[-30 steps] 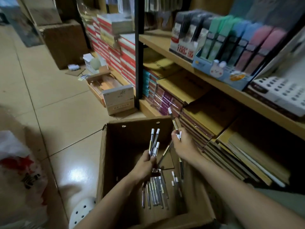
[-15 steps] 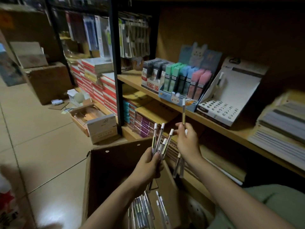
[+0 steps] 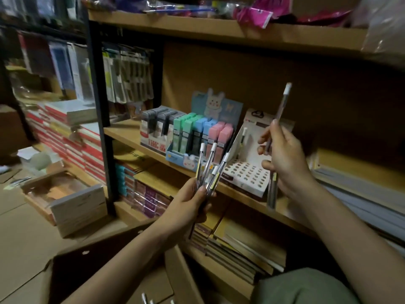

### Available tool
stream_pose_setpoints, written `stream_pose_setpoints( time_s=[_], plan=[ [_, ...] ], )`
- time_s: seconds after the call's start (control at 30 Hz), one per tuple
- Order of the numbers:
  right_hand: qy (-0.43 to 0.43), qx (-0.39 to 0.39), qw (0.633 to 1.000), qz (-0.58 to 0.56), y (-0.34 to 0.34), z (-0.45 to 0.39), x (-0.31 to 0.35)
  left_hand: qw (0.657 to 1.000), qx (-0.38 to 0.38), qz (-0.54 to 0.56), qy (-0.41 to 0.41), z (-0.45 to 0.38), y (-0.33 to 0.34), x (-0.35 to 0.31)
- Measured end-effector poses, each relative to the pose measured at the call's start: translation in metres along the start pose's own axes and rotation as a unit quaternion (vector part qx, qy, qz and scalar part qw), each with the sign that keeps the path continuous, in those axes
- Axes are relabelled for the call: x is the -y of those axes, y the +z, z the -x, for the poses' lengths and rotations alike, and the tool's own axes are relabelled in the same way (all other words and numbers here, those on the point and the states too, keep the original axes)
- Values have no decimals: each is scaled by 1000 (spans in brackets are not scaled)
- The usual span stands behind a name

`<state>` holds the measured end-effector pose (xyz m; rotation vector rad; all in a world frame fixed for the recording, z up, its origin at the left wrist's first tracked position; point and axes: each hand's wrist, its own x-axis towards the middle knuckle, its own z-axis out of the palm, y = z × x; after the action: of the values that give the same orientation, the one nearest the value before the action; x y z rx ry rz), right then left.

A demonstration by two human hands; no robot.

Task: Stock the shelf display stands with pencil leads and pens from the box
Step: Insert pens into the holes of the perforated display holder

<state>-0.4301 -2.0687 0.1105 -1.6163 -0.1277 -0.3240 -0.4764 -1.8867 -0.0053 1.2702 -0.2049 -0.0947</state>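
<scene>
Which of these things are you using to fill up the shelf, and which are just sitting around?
For the job:
- pens bunched in the left hand
- single pen in the right hand
- white pen stand with holes
- pencil lead display
- cardboard box

Just lying about:
- notebook stacks
- hanging packets
- pink bags on the top shelf

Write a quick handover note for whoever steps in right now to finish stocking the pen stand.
Left hand: grips a bunch of white-capped pens, caps up, in front of the shelf.
Right hand: holds one pen raised over the white pen stand, plus another pen hanging below the palm.
Done: one pen already stands at the back left of the stand; the pencil lead display beside it looks full.
Left: nearly all holes in the stand are empty; more pens lie in the box below.
</scene>
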Motion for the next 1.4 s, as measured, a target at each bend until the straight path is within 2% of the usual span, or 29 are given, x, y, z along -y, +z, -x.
stream_pose_setpoints(
  time_s=[0.1,0.2,0.3,0.47,0.6,0.77,1.07,1.33,1.4],
  plan=[
    [10,-25,996,90,-6,-10,-4,1000,12,-8,11,-18,0,6],
    [24,8,993,112,-5,-14,-18,1000,15,1,5,-34,0,13],
    [18,5,987,163,-2,-26,-27,1000,5,-1,5,-45,-5,15],
    [-25,10,934,355,5,-59,-37,1000,-17,13,4,-52,-8,13],
    [-53,-12,899,435,18,-74,-43,1000,-20,20,5,-49,-9,9],
    [-67,-41,883,463,25,-78,-52,999,-26,31,5,-44,-14,2],
    [-55,-33,869,491,30,-84,-55,999,-36,29,7,-38,-17,-4],
    [-30,-3,868,495,27,-81,-53,999,-34,37,-4,-35,-15,-4],
    [-36,4,885,464,24,-78,-48,999,-33,37,-7,-36,-14,-3]
  ],
)
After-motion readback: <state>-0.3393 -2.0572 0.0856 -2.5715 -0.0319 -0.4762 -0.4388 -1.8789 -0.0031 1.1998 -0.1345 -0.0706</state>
